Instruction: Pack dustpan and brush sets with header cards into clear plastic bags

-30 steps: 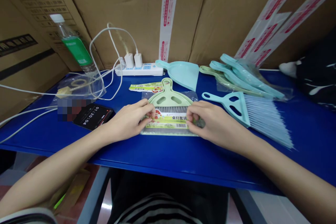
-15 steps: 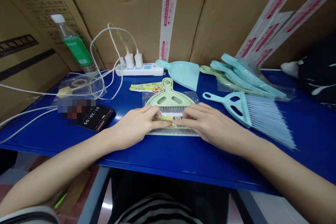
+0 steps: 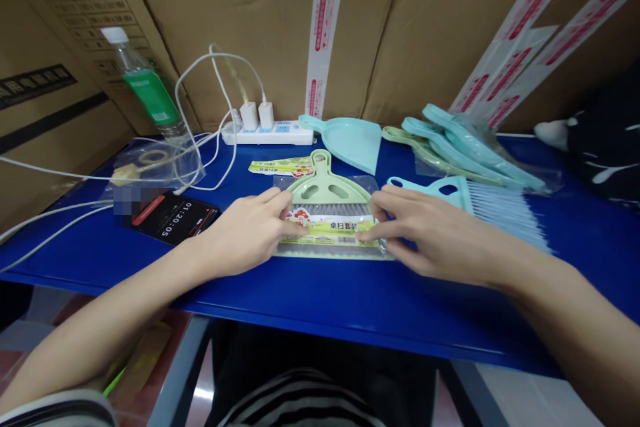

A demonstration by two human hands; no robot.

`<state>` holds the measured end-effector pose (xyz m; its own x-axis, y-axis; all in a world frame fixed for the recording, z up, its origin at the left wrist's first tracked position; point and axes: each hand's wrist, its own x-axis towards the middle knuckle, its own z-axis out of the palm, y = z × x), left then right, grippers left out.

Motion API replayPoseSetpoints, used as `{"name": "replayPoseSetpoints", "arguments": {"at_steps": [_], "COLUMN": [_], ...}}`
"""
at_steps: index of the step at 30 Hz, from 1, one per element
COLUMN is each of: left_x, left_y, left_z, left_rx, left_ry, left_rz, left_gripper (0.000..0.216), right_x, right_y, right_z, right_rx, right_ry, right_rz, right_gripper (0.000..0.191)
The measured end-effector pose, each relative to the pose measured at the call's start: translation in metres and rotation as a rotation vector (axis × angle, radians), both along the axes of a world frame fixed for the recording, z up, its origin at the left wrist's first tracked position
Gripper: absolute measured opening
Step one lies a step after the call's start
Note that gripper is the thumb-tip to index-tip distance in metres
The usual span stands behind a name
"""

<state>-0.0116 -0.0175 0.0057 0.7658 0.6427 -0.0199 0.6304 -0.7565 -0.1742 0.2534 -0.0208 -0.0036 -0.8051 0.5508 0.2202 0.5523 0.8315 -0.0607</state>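
Note:
A green hand brush (image 3: 325, 188) lies with a matching dustpan in a clear plastic bag (image 3: 345, 252) before me. Across its bristles runs a yellow and white paper label (image 3: 330, 229) with a red flower print. My left hand (image 3: 255, 230) is closed at the bag's left edge, its thumb pressed on the label. At the right edge, my right hand (image 3: 425, 230) has curled fingers, with its thumb on the label's other end. A light-blue brush (image 3: 505, 210) lies partly behind my right hand.
Behind the bag are another label strip (image 3: 280, 165), a blue dustpan (image 3: 353, 140) and several bagged pans (image 3: 465, 147). A power strip (image 3: 270, 135) with white cables, a bottle (image 3: 153, 97) and a phone (image 3: 175, 219) stand left. Cardboard (image 3: 250, 0) walls the back.
My hands have moved apart from the label's middle toward its two ends, so more of its print shows. The right hand now covers part of the blue brush.

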Motion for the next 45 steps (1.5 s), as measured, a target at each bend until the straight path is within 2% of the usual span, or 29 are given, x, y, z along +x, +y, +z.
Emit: {"name": "replayPoseSetpoints", "arguments": {"at_steps": [6, 10, 12, 16, 22, 27, 31, 38, 45], "left_x": [-0.012, -0.015, -0.012, -0.006, -0.004, -0.003, -0.002, -0.005, -0.002], "left_y": [0.004, 0.007, 0.007, 0.005, 0.006, 0.009, 0.01, 0.011, 0.009], "left_z": [0.006, 0.008, 0.008, 0.003, -0.007, -0.006, -0.004, -0.007, -0.005], "left_rx": [-0.058, -0.142, -0.193, -0.15, -0.145, -0.233, -0.294, -0.276, -0.248], "left_ry": [-0.063, -0.126, -0.149, -0.153, -0.16, -0.211, -0.238, -0.261, -0.213], "left_rz": [0.054, 0.114, 0.13, 0.176, 0.252, 0.324, 0.329, 0.296, 0.316], "left_gripper": [0.045, 0.04, 0.033, 0.024, 0.006, 0.005, 0.008, 0.012, 0.007], "right_x": [0.014, 0.01, 0.006, -0.001, -0.003, -0.003, -0.002, -0.004, -0.004], "right_y": [0.005, 0.005, 0.004, 0.003, 0.001, 0.004, 0.006, 0.005, 0.006], "right_z": [0.009, 0.007, 0.005, -0.001, -0.009, -0.012, -0.015, -0.016, -0.013], "right_rx": [-0.175, -0.248, -0.277, -0.353, -0.432, -0.515, -0.541, -0.511, -0.508], "right_ry": [-0.018, 0.006, 0.011, 0.002, 0.098, 0.208, 0.239, 0.247, 0.189], "right_rz": [-0.05, -0.098, -0.164, -0.322, -0.423, -0.409, -0.409, -0.371, -0.411], "right_gripper": [0.037, 0.022, 0.02, 0.023, 0.015, 0.016, 0.019, 0.019, 0.016]}}
